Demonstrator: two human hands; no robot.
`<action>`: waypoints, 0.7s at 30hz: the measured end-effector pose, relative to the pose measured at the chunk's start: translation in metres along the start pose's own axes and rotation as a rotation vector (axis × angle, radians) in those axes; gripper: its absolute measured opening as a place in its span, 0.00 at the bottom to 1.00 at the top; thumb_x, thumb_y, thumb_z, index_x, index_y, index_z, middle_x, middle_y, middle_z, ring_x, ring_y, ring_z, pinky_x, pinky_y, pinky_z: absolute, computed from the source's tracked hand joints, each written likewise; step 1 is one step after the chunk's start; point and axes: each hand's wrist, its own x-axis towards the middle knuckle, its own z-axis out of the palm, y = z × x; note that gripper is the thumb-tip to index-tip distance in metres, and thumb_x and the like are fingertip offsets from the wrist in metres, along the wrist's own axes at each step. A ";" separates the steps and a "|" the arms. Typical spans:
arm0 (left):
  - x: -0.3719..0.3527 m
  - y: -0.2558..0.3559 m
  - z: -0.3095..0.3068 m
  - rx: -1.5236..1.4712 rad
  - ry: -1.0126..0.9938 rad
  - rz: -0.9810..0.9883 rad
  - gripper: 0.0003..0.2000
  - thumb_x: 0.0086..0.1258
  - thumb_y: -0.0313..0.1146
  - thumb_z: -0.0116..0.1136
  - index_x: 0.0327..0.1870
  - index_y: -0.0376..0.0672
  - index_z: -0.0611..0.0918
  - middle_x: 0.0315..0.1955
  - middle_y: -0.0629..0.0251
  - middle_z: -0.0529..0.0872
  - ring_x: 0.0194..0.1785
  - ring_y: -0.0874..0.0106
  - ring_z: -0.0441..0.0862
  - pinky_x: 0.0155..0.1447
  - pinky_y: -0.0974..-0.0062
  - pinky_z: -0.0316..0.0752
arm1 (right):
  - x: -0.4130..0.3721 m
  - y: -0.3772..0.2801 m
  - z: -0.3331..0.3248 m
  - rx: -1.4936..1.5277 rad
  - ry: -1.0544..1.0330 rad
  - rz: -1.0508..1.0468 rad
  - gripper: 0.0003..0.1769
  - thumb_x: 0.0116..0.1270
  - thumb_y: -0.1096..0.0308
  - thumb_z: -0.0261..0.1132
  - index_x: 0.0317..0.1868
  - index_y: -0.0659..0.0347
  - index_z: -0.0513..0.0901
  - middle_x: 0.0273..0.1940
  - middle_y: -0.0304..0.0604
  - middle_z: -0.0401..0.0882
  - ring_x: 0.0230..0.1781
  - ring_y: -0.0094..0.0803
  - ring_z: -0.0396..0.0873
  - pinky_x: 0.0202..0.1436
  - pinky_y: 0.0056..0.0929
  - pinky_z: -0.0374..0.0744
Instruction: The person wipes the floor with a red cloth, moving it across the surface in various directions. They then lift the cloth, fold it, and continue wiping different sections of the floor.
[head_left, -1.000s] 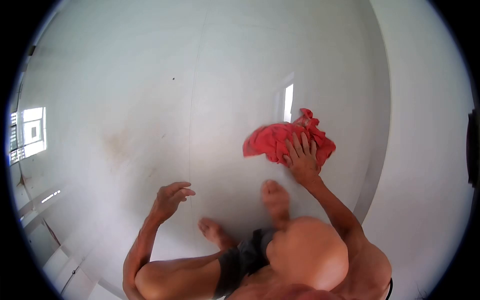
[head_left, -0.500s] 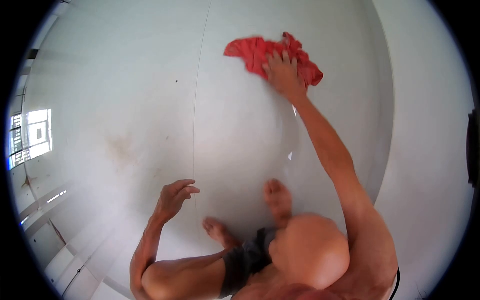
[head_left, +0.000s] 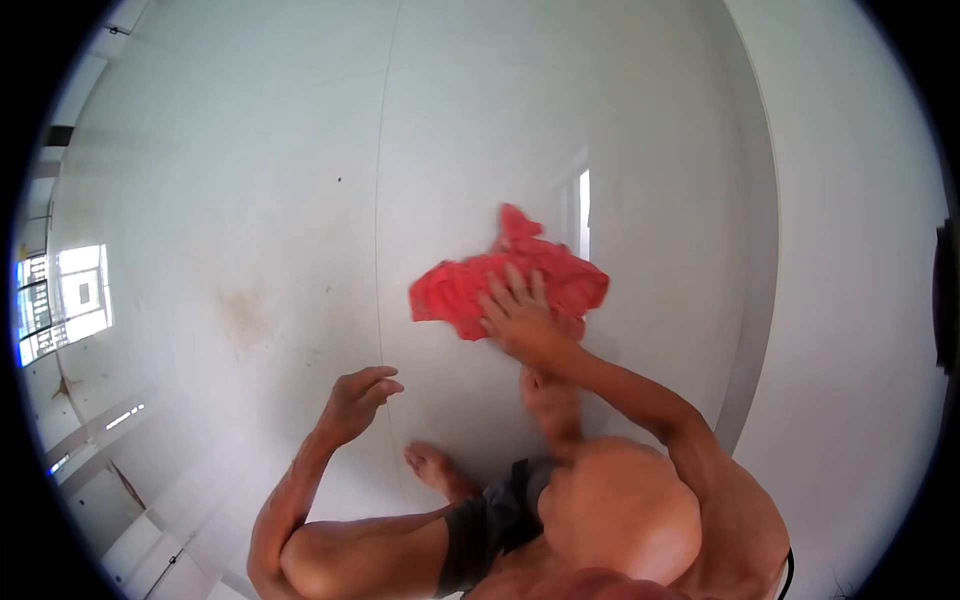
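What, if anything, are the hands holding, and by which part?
Nothing gripped. Right hand lies spread atop the red cloth, around the middle of its near side; left hand is empty.

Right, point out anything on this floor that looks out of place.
A brownish smudge marks the floor beyond and to the left of the left hand, and a dark speck lies farther out; both stand out against the pale surface.

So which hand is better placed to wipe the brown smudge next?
Right hand, likely: it lies on the cloth. The left hand is nearer the smudge but empty, so would need the cloth first.
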 end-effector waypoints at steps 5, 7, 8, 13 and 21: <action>0.004 0.040 -0.003 0.523 0.038 0.296 0.17 0.79 0.33 0.60 0.64 0.35 0.82 0.53 0.52 0.90 0.56 0.56 0.87 0.60 0.59 0.82 | 0.063 0.006 -0.013 0.247 0.042 -0.240 0.16 0.75 0.61 0.66 0.56 0.61 0.85 0.61 0.55 0.83 0.63 0.58 0.78 0.62 0.63 0.77; 0.017 0.055 0.002 0.653 0.080 0.448 0.18 0.78 0.32 0.61 0.64 0.36 0.81 0.58 0.51 0.87 0.60 0.52 0.85 0.64 0.56 0.80 | 0.071 0.048 -0.013 0.371 0.072 -0.052 0.12 0.75 0.61 0.66 0.48 0.62 0.85 0.54 0.53 0.85 0.53 0.55 0.82 0.52 0.55 0.81; 0.030 0.060 0.008 0.676 0.119 0.501 0.18 0.78 0.31 0.61 0.65 0.36 0.81 0.61 0.50 0.86 0.62 0.50 0.83 0.65 0.55 0.80 | 0.077 0.070 -0.015 0.416 0.107 0.098 0.12 0.75 0.61 0.65 0.45 0.62 0.85 0.49 0.53 0.86 0.48 0.54 0.84 0.48 0.52 0.82; 0.126 0.070 0.079 0.682 0.366 0.836 0.22 0.76 0.35 0.64 0.68 0.40 0.81 0.73 0.53 0.77 0.79 0.51 0.70 0.78 0.51 0.65 | 0.125 0.210 -0.013 0.068 0.173 0.651 0.16 0.75 0.58 0.65 0.39 0.64 0.84 0.33 0.55 0.87 0.36 0.56 0.86 0.44 0.50 0.82; 0.191 0.058 0.148 0.668 0.692 0.787 0.24 0.74 0.41 0.65 0.69 0.45 0.82 0.76 0.56 0.75 0.81 0.54 0.67 0.79 0.48 0.61 | 0.175 0.224 -0.028 -0.055 0.006 0.506 0.14 0.75 0.60 0.64 0.39 0.64 0.82 0.34 0.55 0.87 0.39 0.55 0.87 0.45 0.52 0.82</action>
